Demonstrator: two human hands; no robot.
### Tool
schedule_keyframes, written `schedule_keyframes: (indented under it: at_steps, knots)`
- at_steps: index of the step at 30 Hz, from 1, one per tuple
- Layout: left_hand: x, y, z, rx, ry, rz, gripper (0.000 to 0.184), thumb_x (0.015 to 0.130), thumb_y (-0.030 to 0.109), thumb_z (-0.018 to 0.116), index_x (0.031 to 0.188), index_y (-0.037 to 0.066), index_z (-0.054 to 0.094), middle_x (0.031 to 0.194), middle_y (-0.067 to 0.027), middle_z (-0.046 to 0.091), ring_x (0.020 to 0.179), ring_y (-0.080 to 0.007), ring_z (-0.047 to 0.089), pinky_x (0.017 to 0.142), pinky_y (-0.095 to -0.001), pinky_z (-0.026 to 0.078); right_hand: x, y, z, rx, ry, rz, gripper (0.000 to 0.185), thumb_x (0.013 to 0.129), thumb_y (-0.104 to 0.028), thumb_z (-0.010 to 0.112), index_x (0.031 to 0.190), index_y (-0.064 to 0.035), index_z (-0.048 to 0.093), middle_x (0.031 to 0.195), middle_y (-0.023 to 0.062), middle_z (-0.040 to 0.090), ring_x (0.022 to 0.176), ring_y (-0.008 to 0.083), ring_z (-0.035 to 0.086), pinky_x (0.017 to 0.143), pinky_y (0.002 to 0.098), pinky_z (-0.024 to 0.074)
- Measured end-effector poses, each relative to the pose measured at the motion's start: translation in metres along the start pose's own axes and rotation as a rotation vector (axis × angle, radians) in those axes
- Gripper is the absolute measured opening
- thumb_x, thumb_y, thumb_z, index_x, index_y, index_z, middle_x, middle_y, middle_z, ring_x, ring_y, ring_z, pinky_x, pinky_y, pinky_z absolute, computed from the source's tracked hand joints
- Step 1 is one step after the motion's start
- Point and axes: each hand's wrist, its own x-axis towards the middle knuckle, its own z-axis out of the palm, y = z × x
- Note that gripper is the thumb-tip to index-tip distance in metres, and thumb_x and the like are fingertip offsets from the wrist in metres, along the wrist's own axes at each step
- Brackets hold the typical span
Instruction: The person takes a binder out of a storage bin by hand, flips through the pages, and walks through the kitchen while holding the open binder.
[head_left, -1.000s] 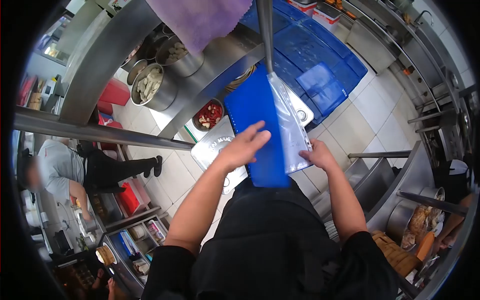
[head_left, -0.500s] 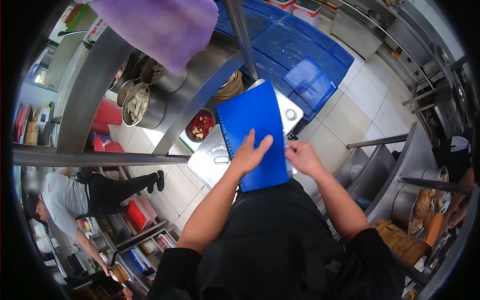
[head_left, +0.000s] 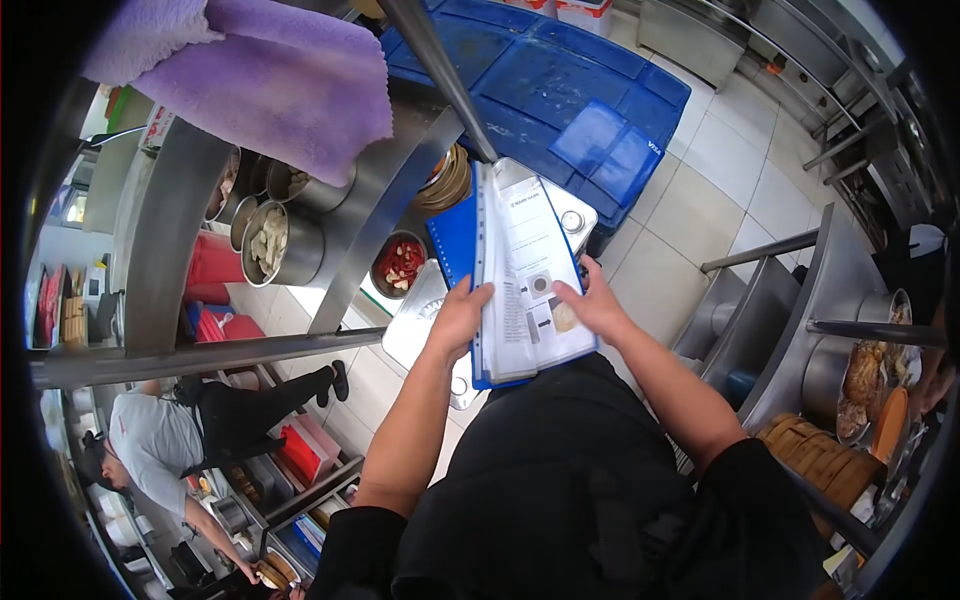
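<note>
A blue display folder (head_left: 450, 232) lies open in front of my body. Its clear sleeves hold printed sheets (head_left: 535, 235) with text and small pictures. My left hand (head_left: 460, 318) grips the left edge of the leaves, with the thumb on top and the fingers underneath. My right hand (head_left: 598, 303) holds the right edge, its thumb pressed onto the page. Under the folder are white metal lids or scale tops (head_left: 405, 335), partly hidden. Just left of the folder sits a bowl of red and pale chopped food (head_left: 402, 262).
Purple towels (head_left: 290, 90) hang at upper left over a steel shelf with pots (head_left: 285, 245). A large blue bin lid (head_left: 540, 80) lies ahead. Steel racks and bamboo steamers (head_left: 815, 465) stand at right. Another person (head_left: 150, 430) works at far left.
The blue cover has been turned open, exposing the printed pages. My left hand moved from lying on the cover to the leaves' left edge; my right hand now holds the right edge.
</note>
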Motion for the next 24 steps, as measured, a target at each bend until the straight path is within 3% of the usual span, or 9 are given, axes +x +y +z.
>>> schedule_keyframes:
  at_steps: [3,7,11,17,24]
  knots:
    - [-0.005,-0.007,-0.016,-0.189,0.016,-0.022,0.039,0.102,0.012,0.05,0.138,-0.003,0.048,0.127,-0.0163,0.063,0.11,-0.0216,0.064,0.097,-0.0346,0.051,0.021,0.033,-0.019,-0.003,-0.059,0.096,0.06,0.091,-0.021,0.072,0.138,0.0064,0.046,0.13,0.0212,0.059,0.112,0.0248,0.061,0.095,0.0351,0.0499]
    - [-0.008,-0.017,-0.023,-0.119,0.017,0.029,0.043,0.101,0.009,0.052,0.141,-0.003,0.045,0.126,-0.0143,0.062,0.109,-0.0217,0.064,0.096,-0.0355,0.052,0.028,0.045,-0.024,0.02,-0.138,0.181,0.052,0.094,-0.02,0.067,0.136,0.007,0.049,0.119,0.0186,0.066,0.105,0.0224,0.065,0.091,0.034,0.0515]
    - [-0.011,-0.023,-0.024,-0.107,0.05,0.054,0.041,0.101,0.01,0.052,0.139,-0.005,0.047,0.125,-0.0153,0.064,0.108,-0.0208,0.064,0.097,-0.0339,0.051,0.02,0.028,-0.018,-0.042,-0.087,0.191,0.038,0.099,-0.016,0.06,0.128,0.0067,0.057,0.112,0.0165,0.069,0.097,0.0198,0.067,0.085,0.0326,0.0534]
    - [-0.021,-0.023,-0.036,-0.138,0.061,0.074,0.042,0.1,0.009,0.051,0.139,-0.005,0.046,0.126,-0.0146,0.062,0.111,-0.0206,0.063,0.098,-0.034,0.05,0.028,0.04,-0.019,0.036,-0.115,0.272,0.033,0.098,-0.016,0.061,0.123,0.0054,0.061,0.107,0.0149,0.071,0.092,0.0192,0.068,0.081,0.0318,0.0536]
    - [-0.054,-0.017,-0.05,-0.186,0.105,0.139,0.043,0.1,0.011,0.053,0.139,-0.003,0.046,0.125,-0.0128,0.062,0.11,-0.02,0.063,0.096,-0.0344,0.051,0.032,0.054,-0.041,0.092,0.053,0.229,0.029,0.099,-0.017,0.057,0.118,0.005,0.063,0.1,0.0135,0.071,0.085,0.0188,0.068,0.077,0.0316,0.0546]
